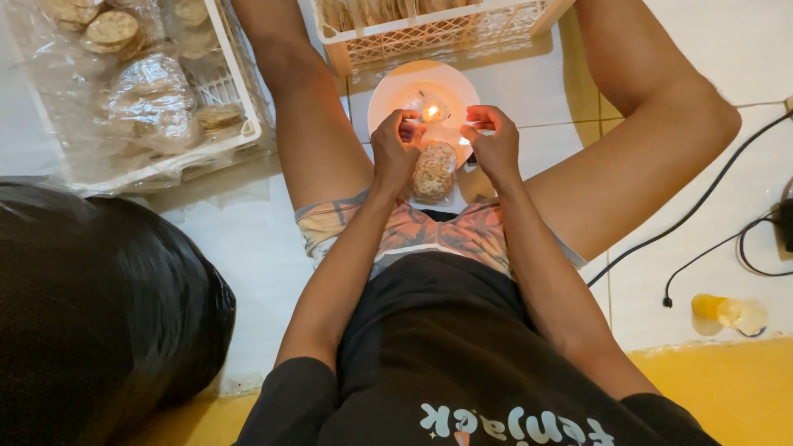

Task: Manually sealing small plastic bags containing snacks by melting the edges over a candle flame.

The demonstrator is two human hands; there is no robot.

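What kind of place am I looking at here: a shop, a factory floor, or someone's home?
Most likely a home floor used for small-scale snack packing. The person sits on pale floor tiles, both hands holding a clear packet of round crackers near a small flame on a plate, with white plastic crates of bagged crackers alongside.

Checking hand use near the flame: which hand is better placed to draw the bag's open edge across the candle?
Probably the left hand: it pinches the cracker bag right beside the candle flame. The right hand holds the edge slightly farther away.

Upright clear cracker packet (434, 169), perhaps unsealed
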